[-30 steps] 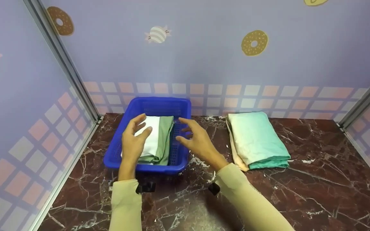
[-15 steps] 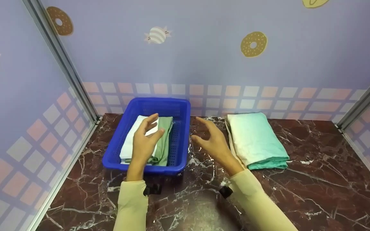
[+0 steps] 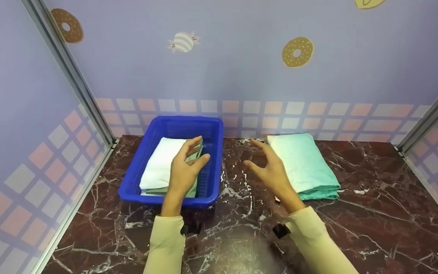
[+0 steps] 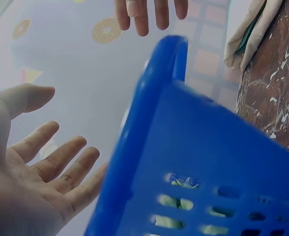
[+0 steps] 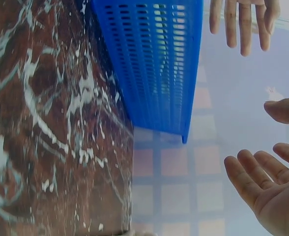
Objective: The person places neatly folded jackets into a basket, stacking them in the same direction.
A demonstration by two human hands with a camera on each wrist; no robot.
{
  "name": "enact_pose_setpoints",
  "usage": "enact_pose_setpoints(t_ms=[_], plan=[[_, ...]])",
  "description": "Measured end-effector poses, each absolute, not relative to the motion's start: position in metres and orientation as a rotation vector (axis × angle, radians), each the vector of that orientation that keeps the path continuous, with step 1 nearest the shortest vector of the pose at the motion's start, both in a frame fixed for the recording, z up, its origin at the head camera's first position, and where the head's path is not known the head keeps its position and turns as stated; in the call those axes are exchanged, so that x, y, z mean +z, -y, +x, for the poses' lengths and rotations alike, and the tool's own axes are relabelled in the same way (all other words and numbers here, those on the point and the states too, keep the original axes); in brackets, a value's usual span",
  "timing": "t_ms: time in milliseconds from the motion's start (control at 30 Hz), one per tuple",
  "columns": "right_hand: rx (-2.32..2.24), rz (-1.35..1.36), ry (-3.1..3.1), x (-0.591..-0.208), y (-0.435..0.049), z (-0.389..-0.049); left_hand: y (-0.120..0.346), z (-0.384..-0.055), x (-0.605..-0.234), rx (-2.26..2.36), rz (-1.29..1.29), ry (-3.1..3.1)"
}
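A blue plastic basket (image 3: 127,182) stands on the dark marbled table, with a folded white and green cloth (image 3: 164,160) lying inside it. Above the basket's right half is my left hand (image 3: 184,171), fingers loosely bent and nothing in its grasp. In the left wrist view its palm and spread fingers show beside the basket rim. My right hand (image 3: 272,171) hovers between the basket and a folded cloth (image 3: 304,163) that fades from cream to teal. It holds nothing, thumb and fingers apart, and partly covers that cloth's left edge.
A lilac wall (image 3: 234,68) with printed doughnuts, sweets and checks rises behind the marbled table (image 3: 242,243). Another panel (image 3: 21,160) borders the table on the left, joined by a metal corner strip (image 3: 78,83). A further wall stands at the right.
Both hands have moved right, the left across the basket and the right from beside its rim to the teal cloth's left edge. The basket and both cloths stay in place.
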State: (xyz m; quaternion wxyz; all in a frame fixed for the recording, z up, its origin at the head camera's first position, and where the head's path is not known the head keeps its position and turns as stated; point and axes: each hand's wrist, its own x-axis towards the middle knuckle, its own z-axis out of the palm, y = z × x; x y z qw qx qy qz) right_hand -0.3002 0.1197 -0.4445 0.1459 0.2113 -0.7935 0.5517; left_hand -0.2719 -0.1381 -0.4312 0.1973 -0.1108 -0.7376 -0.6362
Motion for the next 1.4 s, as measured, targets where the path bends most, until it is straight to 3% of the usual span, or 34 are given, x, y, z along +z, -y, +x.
enact_pose_setpoints(t_ms=[833,1400], plan=[[1.556,0.521,2.297,-0.447,-0.183,-0.315,0.071,-0.264,-0.438,-1.776,-0.438,2.17],[1.412,0.423,2.447,-0.457,-0.24,-0.336,-0.003,-0.284,-0.435,-1.791,-0.462,2.245]])
